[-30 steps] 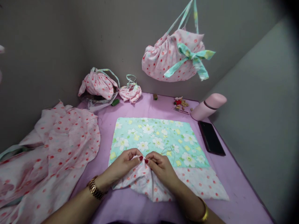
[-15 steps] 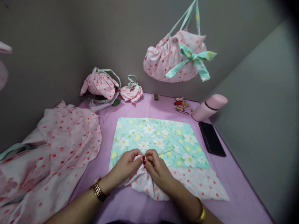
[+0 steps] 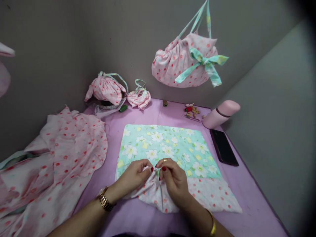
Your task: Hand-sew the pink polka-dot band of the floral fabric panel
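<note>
My left hand (image 3: 139, 172) pinches a gathered fold of the pink dotted fabric (image 3: 158, 194), which bunches up below the fingers. Just to its right, my right hand (image 3: 174, 179) is closed in a pinch on a thin sewing needle (image 3: 158, 169) at the fold; much of the needle is hidden by the fingertips. A fine thread loops out beyond the right hand over the mint floral fabric (image 3: 158, 138). This floral piece lies flat and borders the pink dotted part along its near side.
More pink dotted cloth (image 3: 76, 141) lies at the left. Small drawstring bags (image 3: 106, 89) sit at the back, and another bag (image 3: 182, 62) hangs above. Thread spools (image 3: 189, 109), a pink bottle (image 3: 219, 115) and a black phone (image 3: 224, 147) are toward the right on the purple table cover (image 3: 249, 197).
My right hand has moved slightly right, away from the left fingertips, and turned, so the thin needle shows between the hands. The left hand keeps its pinch on the fabric.
</note>
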Tool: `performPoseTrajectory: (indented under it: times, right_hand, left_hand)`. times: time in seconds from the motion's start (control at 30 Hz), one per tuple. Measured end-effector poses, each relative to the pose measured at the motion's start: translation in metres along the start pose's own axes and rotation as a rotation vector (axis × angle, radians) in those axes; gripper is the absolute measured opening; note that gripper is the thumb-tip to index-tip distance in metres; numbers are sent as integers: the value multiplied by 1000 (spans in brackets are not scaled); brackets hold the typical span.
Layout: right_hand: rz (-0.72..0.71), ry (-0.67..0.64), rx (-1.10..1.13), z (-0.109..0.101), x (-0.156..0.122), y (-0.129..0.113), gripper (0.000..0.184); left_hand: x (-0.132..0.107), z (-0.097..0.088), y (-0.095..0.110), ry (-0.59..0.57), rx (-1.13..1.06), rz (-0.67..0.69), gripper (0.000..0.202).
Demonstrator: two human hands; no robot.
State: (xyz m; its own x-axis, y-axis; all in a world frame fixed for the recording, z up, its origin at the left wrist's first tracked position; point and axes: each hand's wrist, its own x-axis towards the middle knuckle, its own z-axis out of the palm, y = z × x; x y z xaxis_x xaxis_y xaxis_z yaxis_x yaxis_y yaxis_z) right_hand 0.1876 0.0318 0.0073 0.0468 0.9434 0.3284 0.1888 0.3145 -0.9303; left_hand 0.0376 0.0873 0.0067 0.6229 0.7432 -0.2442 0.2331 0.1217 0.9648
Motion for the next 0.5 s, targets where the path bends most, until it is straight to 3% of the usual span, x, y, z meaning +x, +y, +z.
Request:
performPoseTrajectory:
  times: [0.1,0.2,0.3,0.4,0.5]
  right_hand:
    - [314,161,449,-11,11,1,7]
    - [405,446,711,-42,26,7,20]
    - [327,687,764,-82,34,15,25]
    - [176,931,627,-115,33,24,17]
    - [-1,1096,450,-135,31,30,12]
  left_hand:
    - [0,-2,1,-28,-46,-55,22]
    - [1,-3,-1,-50,-72,-101,25]
    - [2,-3,-3,-55,-73,-89,25]
    - [3,-4,-4,-61,-60,-90,25]
    - [3,-4,-3,-63,-38,-98,24]
